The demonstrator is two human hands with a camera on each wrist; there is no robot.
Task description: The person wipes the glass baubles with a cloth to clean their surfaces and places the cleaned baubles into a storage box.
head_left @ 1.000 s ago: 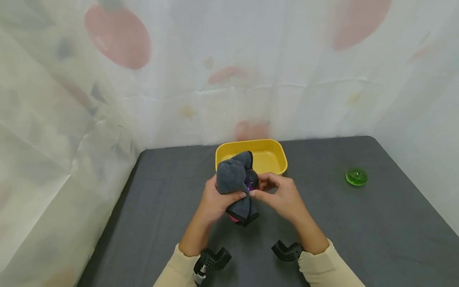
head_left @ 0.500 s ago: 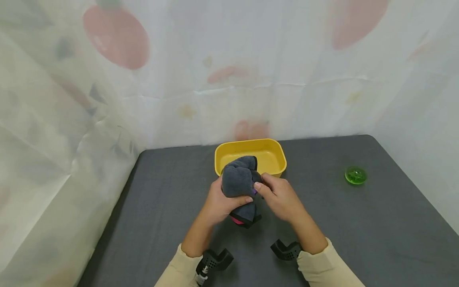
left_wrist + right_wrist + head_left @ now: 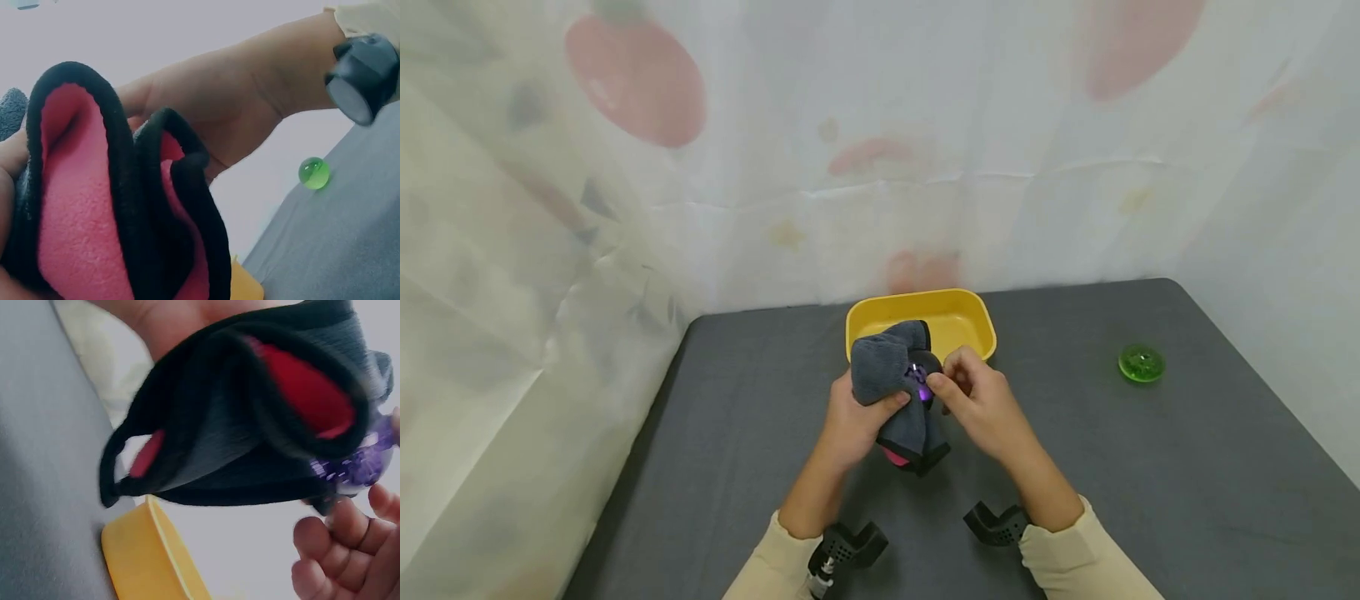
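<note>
Wiping is under way: left hand [image 3: 857, 417] grips the grey cloth [image 3: 891, 379] round a purple ball [image 3: 920, 377], right hand [image 3: 981, 404] pinching it; turning the ball seems next.

A dark grey tabletop [image 3: 1150, 467] with rounded corners fills the lower half of the head view. Behind it, from 9 to 3 o'clock, hangs a thin white curtain [image 3: 880, 167] printed with faded red and orange blotches. It wrinkles at 9 o'clock. The light is soft and even.
</note>
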